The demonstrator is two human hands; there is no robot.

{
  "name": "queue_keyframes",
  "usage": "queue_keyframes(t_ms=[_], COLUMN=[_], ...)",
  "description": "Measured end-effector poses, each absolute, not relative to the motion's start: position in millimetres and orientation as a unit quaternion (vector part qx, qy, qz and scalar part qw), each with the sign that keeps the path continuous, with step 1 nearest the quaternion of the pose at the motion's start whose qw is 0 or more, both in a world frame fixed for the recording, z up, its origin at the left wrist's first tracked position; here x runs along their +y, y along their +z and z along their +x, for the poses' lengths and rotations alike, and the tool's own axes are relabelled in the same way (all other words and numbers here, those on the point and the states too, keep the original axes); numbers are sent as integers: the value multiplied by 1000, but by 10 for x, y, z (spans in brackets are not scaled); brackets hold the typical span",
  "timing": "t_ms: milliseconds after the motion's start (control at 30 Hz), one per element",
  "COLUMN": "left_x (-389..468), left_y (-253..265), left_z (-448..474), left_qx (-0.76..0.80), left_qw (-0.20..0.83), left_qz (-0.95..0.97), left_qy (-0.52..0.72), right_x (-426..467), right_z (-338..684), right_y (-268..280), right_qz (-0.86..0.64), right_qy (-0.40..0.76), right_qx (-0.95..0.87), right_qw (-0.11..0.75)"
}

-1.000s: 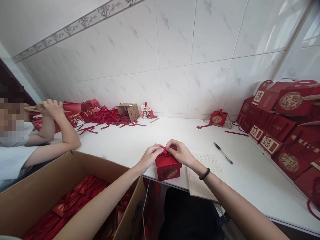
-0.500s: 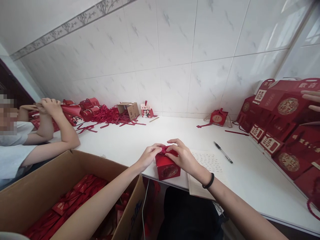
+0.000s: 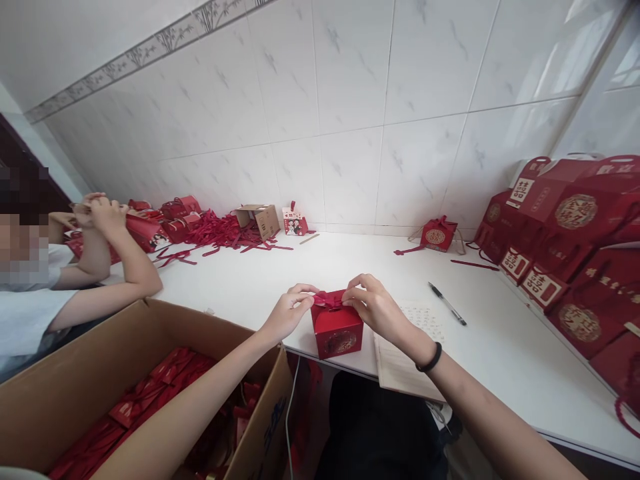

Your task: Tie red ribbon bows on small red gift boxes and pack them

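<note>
A red gift box [image 3: 339, 330] with a round gold-toned emblem on its front stands at the table's near edge. Across its top lies a dark red ribbon [image 3: 330, 301] tied in a bow. My left hand [image 3: 289, 313] pinches the bow's left side between thumb and fingers. On the other side, my right hand [image 3: 371, 303], with a black band at its wrist, pinches the bow's right side. Both hands are level with the box's top. Under my right forearm lies an open notebook [image 3: 400, 373] with handwriting.
A cardboard carton [image 3: 200, 320] holding red boxes stands at the left. A pen [image 3: 447, 303] lies right of the notebook. Red boxes [image 3: 550, 260] are stacked at far right; a ribbon pile [image 3: 215, 229] lies at back left. A co-worker [image 3: 115, 280] sits at the left.
My hands have moved apart, drawing the bow's two sides outward, and the bow now shows between them. The box stays almost in place. The co-worker's head has shifted slightly.
</note>
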State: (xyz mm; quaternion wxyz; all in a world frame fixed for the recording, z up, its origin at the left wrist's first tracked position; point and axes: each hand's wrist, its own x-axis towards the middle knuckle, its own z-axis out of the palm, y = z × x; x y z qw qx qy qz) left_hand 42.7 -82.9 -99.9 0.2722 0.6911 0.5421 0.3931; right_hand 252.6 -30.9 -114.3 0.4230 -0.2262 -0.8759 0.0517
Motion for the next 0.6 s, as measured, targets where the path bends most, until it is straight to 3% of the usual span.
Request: queue_keyframes(t_ms=[200,400,600], left_x=[-969,-945,-954], left_y=[-1002,-960,-962], left_z=[485,559,596], left_qx=[577,600,599], left_qw=[193,214,249], left_qz=[694,669,661], left_qy=[385,383,378], right_x=[-384,-456,-504], right_z=[2631,2552,2416], right_y=[-1068,-1001,-937], right_qz=[-248,-434,-472], right_qy=[8,167,264], right_qx=[-891,-829,-800], right_qw=[379,312,260])
